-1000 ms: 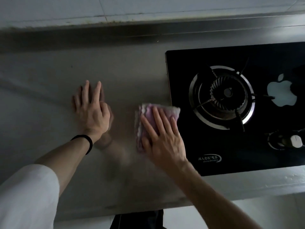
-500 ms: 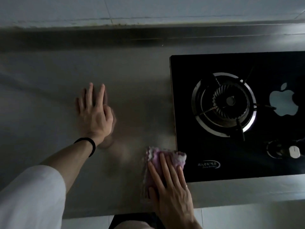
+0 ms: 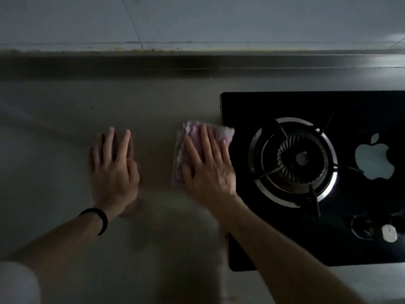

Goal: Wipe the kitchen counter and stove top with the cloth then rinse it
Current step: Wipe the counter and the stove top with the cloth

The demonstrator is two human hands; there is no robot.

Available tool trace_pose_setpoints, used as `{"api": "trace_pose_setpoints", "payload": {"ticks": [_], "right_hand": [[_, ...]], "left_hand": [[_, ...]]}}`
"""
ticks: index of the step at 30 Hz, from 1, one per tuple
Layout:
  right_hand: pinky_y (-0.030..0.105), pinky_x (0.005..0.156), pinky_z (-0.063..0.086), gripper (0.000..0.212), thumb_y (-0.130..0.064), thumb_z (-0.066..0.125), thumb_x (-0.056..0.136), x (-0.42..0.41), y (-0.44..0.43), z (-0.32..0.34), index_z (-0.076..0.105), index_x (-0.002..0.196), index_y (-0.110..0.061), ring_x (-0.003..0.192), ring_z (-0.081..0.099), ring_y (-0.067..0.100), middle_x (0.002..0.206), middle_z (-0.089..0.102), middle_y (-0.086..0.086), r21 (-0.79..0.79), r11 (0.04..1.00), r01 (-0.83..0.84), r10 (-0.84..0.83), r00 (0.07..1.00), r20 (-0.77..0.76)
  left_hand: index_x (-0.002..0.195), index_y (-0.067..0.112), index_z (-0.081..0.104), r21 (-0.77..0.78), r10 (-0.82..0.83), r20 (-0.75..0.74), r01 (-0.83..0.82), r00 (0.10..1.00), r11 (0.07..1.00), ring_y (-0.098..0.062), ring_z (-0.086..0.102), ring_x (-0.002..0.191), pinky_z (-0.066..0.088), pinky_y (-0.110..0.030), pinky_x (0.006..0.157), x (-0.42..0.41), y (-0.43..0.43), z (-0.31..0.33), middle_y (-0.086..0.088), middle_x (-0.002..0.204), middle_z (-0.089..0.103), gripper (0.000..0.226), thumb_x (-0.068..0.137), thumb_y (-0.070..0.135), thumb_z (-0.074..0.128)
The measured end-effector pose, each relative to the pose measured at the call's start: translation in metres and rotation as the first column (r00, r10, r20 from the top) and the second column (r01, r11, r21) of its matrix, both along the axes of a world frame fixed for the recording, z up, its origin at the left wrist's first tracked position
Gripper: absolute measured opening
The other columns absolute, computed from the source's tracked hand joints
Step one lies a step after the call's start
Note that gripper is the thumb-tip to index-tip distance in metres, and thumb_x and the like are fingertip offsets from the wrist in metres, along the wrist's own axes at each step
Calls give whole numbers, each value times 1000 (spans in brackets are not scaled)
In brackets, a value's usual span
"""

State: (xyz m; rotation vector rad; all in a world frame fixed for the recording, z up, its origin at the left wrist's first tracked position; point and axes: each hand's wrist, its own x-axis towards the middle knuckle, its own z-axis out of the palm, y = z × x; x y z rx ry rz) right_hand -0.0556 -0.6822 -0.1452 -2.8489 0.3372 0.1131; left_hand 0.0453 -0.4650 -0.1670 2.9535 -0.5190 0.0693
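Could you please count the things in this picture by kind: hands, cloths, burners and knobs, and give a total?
hands: 2, the left hand and the right hand
cloth: 1
burner: 1
knob: 1
total: 5

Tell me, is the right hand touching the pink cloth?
Touching. The head view shows the right hand lying flat on the pink cloth, its straight fingers spread across it and pressing it onto the counter.
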Motion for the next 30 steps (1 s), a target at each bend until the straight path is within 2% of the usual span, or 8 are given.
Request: {"api": "trace_pose_setpoints", "payload": {"ticks": [4, 7, 15, 19, 22, 25, 28, 30], "right_hand": [[48, 129, -2, 77, -45, 38, 101, 51, -15, -3, 12, 166, -15, 161, -3, 29, 173, 2, 17, -33, 998, 61, -63, 996, -56], [49, 129, -1, 76, -41, 39, 101, 40, -5, 1, 14, 165, -9, 161, -2, 30, 173, 3, 19, -3, 996, 84, -85, 995, -55], [43, 129, 11, 68, -46, 45, 101, -144, 55, -1, 34, 161, -17, 160, 17, 25, 173, 18, 7, 40, 998, -56, 56, 998, -8], [37, 121, 22, 63, -52, 50, 90, -204, 85, 8, 56, 148, -28, 150, 37, 15, 162, 40, 4, 78, 996, 37, -30, 996, -86], [36, 116, 30, 65, -51, 55, 83, -211, 90, 14, 59, 145, -31, 146, 41, 12, 158, 46, 2, 87, 992, 89, -77, 988, -132], [43, 112, 36, 68, -50, 55, 83, -206, 90, 18, 58, 147, -27, 149, 38, 18, 160, 44, 6, 76, 980, 183, -171, 976, -138], [50, 116, 33, 66, -47, 50, 90, -201, 74, 20, 51, 152, -22, 152, 34, 30, 165, 35, 17, 56, 936, 349, -342, 934, -105], [49, 119, 26, 66, -47, 48, 92, -202, 61, 20, 46, 154, -25, 152, 32, 29, 166, 32, 17, 35, 942, 333, -329, 940, -95]], "left_hand": [[162, 32, 27, 10, 15, -20, -14, 1000, 1000, -37, 22, 156, 19, -54, 126, 2, 0, -2, -6, 171, 21, 68, 94, 30, 33], [162, 31, 28, 1, 16, -11, -16, 1000, 1000, -38, 23, 156, 20, -54, 126, 3, 1, -3, -7, 171, 23, 68, 94, 29, 34], [163, 28, 28, 30, -5, -2, 5, 1000, 1000, -41, 25, 154, 18, -53, 125, 1, 1, -2, -10, 172, 21, 71, 92, 27, 36], [162, 21, 30, 37, 14, -57, -12, 998, 999, -45, 24, 155, 19, -58, 125, -2, -6, 8, -16, 171, 22, 72, 91, 24, 36], [161, 17, 29, 24, 28, -84, -26, 996, 999, -45, 28, 153, 20, -59, 125, -8, -20, 21, -17, 171, 21, 77, 85, 20, 41], [163, 18, 27, -31, -54, -88, 51, 995, 998, -42, 27, 154, 20, -59, 126, -33, -42, 31, -15, 172, 19, 80, 83, 22, 41], [164, 20, 26, -100, -153, -93, 144, 984, 985, -41, 25, 155, 21, -61, 125, -58, -70, 29, -13, 173, 18, 77, 88, 23, 42], [165, 24, 23, -124, -172, -127, 156, 977, 980, -39, 22, 157, 17, -59, 127, -66, -91, 22, -11, 174, 16, 75, 91, 26, 38]]}}
